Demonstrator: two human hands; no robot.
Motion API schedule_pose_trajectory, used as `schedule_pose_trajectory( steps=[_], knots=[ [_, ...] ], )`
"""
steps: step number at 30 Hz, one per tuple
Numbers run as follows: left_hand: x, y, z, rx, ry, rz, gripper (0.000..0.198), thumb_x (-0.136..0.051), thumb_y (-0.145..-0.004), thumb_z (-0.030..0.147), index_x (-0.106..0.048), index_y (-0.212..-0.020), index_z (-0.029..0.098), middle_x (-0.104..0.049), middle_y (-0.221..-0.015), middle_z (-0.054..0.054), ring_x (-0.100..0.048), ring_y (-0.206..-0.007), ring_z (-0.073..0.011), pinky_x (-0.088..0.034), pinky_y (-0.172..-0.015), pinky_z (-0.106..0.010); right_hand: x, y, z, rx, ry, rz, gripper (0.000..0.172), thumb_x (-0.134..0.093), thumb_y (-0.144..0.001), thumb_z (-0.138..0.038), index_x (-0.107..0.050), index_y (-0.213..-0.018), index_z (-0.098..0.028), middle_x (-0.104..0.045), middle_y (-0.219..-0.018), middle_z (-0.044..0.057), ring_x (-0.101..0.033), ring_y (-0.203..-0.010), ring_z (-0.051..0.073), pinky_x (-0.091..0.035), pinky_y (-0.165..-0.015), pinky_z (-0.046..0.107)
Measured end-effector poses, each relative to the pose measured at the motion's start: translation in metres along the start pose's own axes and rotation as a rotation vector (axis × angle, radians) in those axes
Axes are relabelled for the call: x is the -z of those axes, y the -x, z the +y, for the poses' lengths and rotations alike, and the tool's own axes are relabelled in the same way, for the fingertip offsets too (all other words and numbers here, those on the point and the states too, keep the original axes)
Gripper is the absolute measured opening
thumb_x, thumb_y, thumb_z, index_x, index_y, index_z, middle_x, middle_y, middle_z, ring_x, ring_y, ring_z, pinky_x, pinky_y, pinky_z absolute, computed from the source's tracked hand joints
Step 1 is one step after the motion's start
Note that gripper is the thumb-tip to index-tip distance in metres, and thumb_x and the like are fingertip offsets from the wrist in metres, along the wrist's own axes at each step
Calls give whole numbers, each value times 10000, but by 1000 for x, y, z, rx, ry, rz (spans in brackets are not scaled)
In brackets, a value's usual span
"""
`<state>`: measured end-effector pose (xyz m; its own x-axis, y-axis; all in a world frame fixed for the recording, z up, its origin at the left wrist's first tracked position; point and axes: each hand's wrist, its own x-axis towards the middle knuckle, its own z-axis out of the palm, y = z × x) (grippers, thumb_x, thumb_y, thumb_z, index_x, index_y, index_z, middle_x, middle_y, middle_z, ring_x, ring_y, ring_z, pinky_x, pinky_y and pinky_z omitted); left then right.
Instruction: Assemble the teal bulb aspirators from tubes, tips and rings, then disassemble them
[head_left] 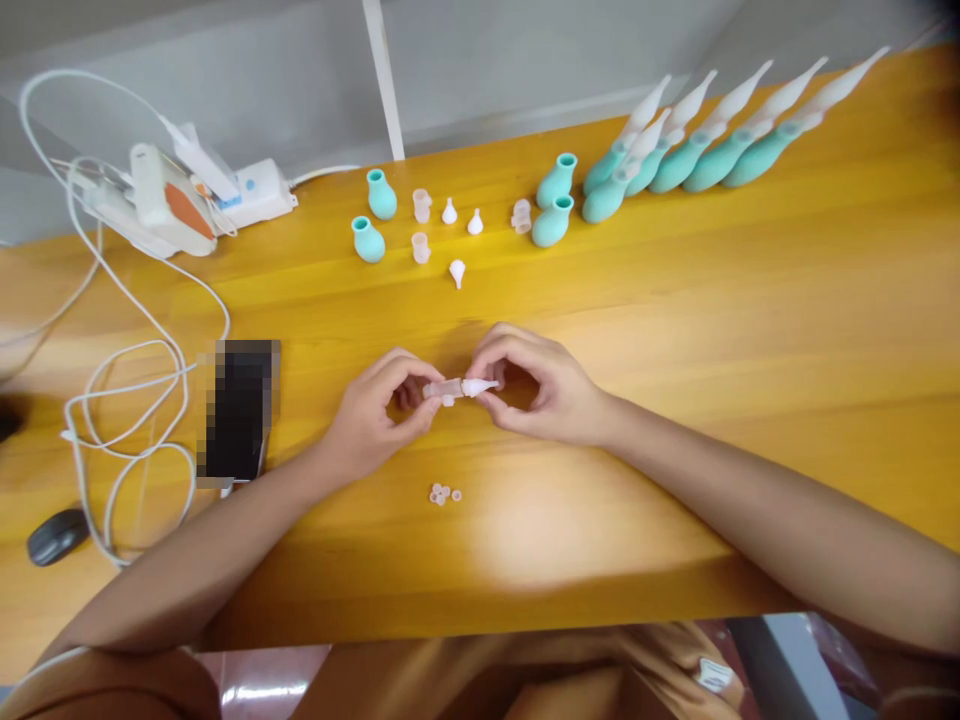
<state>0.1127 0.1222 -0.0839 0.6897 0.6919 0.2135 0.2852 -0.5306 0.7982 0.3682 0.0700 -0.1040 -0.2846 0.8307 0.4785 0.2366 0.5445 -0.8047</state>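
Note:
Between finger and thumb, my left hand (380,408) pinches a clear plastic connector (450,389) with a short side stub. My right hand (541,385) pinches a small white nozzle tip (477,386), its wide end against the connector's right end and its point towards my right palm. Whether the two are pushed together I cannot tell. Both pieces are held level above the wooden table. Just below my hands, towards me, lie several small clear rings (441,493). Beyond my hands lie a loose white nozzle tip (457,272) and a loose clear connector (421,248).
Teal rubber bulbs (369,240) stand at the back, with two more (553,222) farther right. Several bulbs with long white nozzles (709,160) lean in a row at the back right. At left are a phone (241,420), white cables (176,360), a power strip (264,192) and a mouse (58,537).

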Motion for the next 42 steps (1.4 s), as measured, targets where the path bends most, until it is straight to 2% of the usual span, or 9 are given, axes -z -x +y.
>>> schedule_pose_trajectory(
  steps=[18,24,29,42],
  knots=[
    [0,2,-2,4,39,-12,110,-736,-1030,293,-738,-1123,234,-738,-996,-31,-645,-767,-124,-532,-692,-250,1,2,-1,-42,-19,16,175,-757,-924,-153,-657,-1044,-233,-671,-997,48,-620,-773,150,-537,-663,290],
    [0,1,-3,6,48,-18,142,-729,-1053,342,-751,-1151,241,-773,-1057,-49,-709,-864,-147,-577,-746,-262,0,3,-1,-84,-73,12,160,-765,-944,-176,-655,-1047,-226,-659,-1006,40,-645,-741,127,-563,-617,255],
    [-1,4,-4,80,97,-27,200,-734,-1055,393,-769,-1167,231,-832,-1028,-46,-768,-888,-160,-613,-795,-268,1,3,-2,-71,-38,10,141,-766,-952,-182,-693,-1064,-224,-687,-1022,53,-661,-766,138,-578,-625,258],
    [-3,7,-9,124,144,13,257,-796,-1007,458,-820,-1134,236,-858,-1046,-67,-771,-843,-171,-584,-729,-289,1,4,2,-66,-87,5,125,-780,-973,-216,-727,-1086,-221,-700,-1044,69,-697,-819,157,-606,-657,281]
  ],
)
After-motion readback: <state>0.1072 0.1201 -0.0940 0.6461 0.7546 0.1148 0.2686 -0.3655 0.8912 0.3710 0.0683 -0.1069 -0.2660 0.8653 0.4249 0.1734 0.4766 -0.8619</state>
